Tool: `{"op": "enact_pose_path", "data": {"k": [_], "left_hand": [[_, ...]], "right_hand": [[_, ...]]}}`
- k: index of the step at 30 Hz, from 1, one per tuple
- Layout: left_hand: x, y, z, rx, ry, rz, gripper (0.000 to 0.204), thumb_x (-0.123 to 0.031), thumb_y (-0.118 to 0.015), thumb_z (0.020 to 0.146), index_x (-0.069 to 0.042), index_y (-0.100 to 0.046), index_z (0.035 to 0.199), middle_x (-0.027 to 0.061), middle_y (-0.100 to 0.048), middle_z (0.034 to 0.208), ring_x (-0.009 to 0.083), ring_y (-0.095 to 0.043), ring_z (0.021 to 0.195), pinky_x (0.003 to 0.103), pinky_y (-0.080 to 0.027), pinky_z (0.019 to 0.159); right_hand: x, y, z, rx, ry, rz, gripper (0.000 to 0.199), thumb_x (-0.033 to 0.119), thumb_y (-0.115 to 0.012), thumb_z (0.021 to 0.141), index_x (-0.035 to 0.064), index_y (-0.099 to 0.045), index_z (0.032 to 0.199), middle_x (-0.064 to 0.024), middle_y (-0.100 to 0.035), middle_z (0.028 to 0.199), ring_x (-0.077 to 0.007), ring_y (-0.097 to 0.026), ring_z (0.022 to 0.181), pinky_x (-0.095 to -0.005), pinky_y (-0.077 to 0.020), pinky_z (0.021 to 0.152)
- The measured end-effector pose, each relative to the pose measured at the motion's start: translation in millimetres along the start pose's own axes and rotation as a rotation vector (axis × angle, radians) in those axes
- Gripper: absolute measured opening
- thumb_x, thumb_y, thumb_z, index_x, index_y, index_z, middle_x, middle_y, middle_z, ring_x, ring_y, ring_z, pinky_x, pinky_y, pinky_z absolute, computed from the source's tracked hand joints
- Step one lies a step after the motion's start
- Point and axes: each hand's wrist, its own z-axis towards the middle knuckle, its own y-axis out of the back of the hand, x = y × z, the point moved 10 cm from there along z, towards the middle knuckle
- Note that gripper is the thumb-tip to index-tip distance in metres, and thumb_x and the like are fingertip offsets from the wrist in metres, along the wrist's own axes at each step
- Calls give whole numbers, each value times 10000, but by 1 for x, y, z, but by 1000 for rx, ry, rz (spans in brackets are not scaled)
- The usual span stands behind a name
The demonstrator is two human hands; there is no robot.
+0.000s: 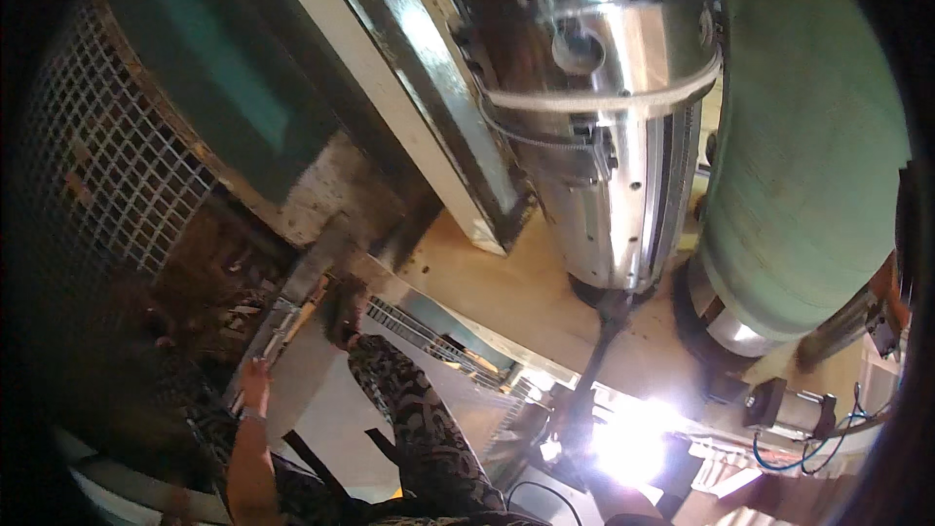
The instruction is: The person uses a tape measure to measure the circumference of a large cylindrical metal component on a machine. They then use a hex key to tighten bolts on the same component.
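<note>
My left hand [255, 390] is at the lower left, its fingers closed over the edge of a long metal beam [307, 282]. Patterned trousers [419, 409] cover my leg beside it, and my dark shoe [343, 307] is set against the beam. To the right, a dark slim bar [592, 365] runs from the foot of a shiny perforated metal cylinder [623, 195] down toward a white glare [633, 438]. A brownish shape like my right forearm [623, 505] shows below that glare; the right hand itself is lost in the brightness.
A wide green roller [808, 136] stands right of the cylinder. Wire mesh [117, 146] and a dark green drum [214, 68] fill the left. A slanted pale beam [409, 97] crosses the upper middle. At lower right sits a pneumatic cylinder [794, 409] with blue hoses.
</note>
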Motion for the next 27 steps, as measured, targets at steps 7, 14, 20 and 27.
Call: {"op": "enact_pose_path", "data": {"k": [7,14,20,27], "left_hand": [[-76,-91,-47,-77,58,1174,306,-283,-505,876,-67,-564,1085,89,-578,1007,268,-555,919,410,-468,749],[-235,-186,-116,-223,-207,1116,327,-332,-477,896,-30,-565,986,193,-622,903,355,-593,855,429,-454,748],[-286,-162,-156,-222,-74,965,344,-313,-425,953,7,-524,876,151,-585,717,286,-573,667,392,-455,657],[-291,-88,-151,-285,-276,944,314,-278,-438,948,17,-519,875,129,-608,694,243,-602,630,369,-480,615]], "right_hand": [[-59,-92,29,204,-222,-442,346,239,-547,891,130,-389,604,12,-365,470,-117,-368,369,-289,-271,342],[92,-398,165,468,111,55,263,262,-485,915,94,-461,714,14,-362,493,-119,-327,365,-264,-274,344],[198,-600,198,528,-137,693,287,268,-409,933,71,-474,735,-16,-433,551,-130,-421,447,-266,-361,394],[255,-677,113,849,122,362,397,335,-418,927,118,-433,1259,-131,-546,1149,-218,-559,827,-329,-459,562]]}}
